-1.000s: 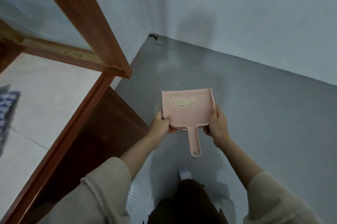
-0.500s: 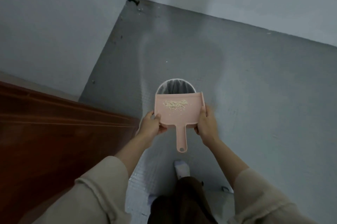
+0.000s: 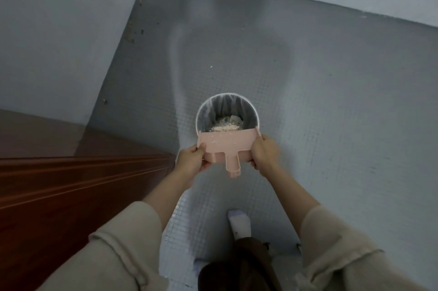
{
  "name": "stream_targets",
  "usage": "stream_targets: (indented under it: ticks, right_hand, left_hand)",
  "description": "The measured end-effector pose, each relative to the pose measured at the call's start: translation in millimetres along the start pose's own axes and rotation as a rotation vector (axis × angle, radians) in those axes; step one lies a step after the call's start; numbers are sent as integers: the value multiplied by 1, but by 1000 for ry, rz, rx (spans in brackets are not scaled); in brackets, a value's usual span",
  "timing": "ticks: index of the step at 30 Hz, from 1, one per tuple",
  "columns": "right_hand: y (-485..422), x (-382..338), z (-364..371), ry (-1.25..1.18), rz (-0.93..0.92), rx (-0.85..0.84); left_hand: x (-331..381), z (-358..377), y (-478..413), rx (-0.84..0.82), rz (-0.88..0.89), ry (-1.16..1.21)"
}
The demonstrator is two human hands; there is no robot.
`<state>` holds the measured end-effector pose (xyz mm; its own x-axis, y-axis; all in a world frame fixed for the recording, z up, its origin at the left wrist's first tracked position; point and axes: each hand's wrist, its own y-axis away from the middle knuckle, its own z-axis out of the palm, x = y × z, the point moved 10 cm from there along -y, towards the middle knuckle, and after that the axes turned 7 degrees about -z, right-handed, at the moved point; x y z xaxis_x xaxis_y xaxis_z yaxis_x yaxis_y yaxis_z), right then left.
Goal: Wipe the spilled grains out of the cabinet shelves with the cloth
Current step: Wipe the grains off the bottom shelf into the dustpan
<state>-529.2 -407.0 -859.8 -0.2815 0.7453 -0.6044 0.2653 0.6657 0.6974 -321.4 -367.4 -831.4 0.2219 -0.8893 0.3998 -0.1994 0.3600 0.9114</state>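
A pink dustpan (image 3: 226,146) is tipped forward over a small round bin (image 3: 201,115) lined with a thin bag. My left hand (image 3: 193,160) grips the pan's left edge and my right hand (image 3: 264,152) grips its right edge. Pale grains (image 3: 224,127) lie at the pan's front lip and in the bin below. A few specks still cling to the pan's surface. The cloth and the cabinet shelves are out of view.
The bin stands on a grey tiled floor (image 3: 331,101) near a corner of pale walls (image 3: 59,30). A dark red wooden cabinet side (image 3: 59,184) fills the left. My foot in a white sock (image 3: 239,222) stands below the pan.
The view dropped toward the floor and the bin came fully into sight. The dustpan went from level to tipped forward, and the grains slid from its middle to the lip and into the bin.
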Motion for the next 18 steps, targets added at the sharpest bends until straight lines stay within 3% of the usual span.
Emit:
stream_targets:
  ticks: [18]
  right_hand:
    - [-17, 8, -7, 14, 183, -34]
  left_hand:
    - [5, 4, -18, 94, -94, -17]
